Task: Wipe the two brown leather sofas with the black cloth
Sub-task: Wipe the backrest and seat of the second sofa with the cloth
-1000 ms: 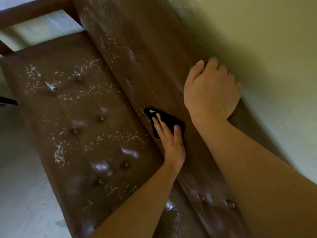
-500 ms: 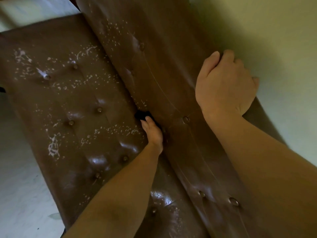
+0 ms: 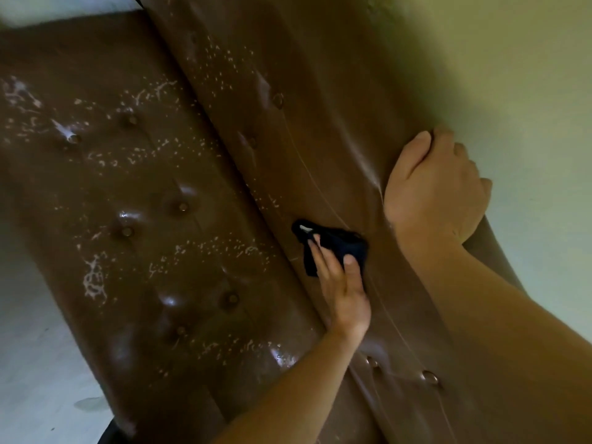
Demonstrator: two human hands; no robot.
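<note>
A brown leather sofa [image 3: 134,193] with tufted buttons fills the view, its seat on the left and its backrest rising toward the wall on the right. White flecks and wet streaks cover the seat and the lower backrest. My left hand [image 3: 344,283] presses the black cloth [image 3: 336,243] flat against the lower backrest, just above the crease with the seat. My right hand [image 3: 432,190] grips the top edge of the backrest, fingers curled over it. Only one sofa is in view.
A pale green wall [image 3: 512,91] stands right behind the backrest. Light floor [image 3: 35,379] shows to the left of the seat's front edge.
My left hand drew the cloth up out of the seat crease and back onto the lower backrest. My right hand stayed on the top edge.
</note>
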